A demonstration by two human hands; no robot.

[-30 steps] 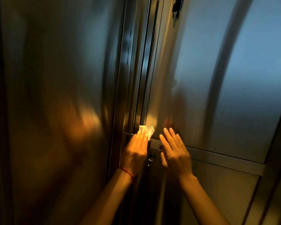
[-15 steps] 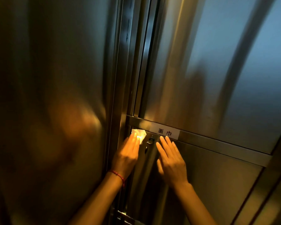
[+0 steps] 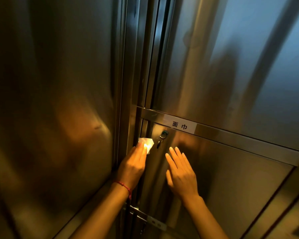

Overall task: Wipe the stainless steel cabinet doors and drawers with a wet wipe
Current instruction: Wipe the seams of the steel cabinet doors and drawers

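Note:
Stainless steel cabinet doors fill the view. My left hand (image 3: 134, 165), with a red string at the wrist, presses a white wet wipe (image 3: 148, 144) with straight fingers against the left edge of the lower right door (image 3: 231, 178). My right hand (image 3: 180, 173) lies flat and open on that same door, just right of the wipe. A lock with a key (image 3: 162, 138) sits between the two hands, slightly above them. Only the wipe's upper part shows past my left fingertips.
A horizontal steel rail with a white printed label (image 3: 180, 125) divides the upper right door (image 3: 223, 66) from the lower one. A large steel door (image 3: 55, 100) stands at the left. A hinge bracket (image 3: 145, 217) sits low between the doors.
Both hands have slid down from the rail onto the lower door, the wipe moving down with the left hand. The view has tilted downward, showing the label and lock.

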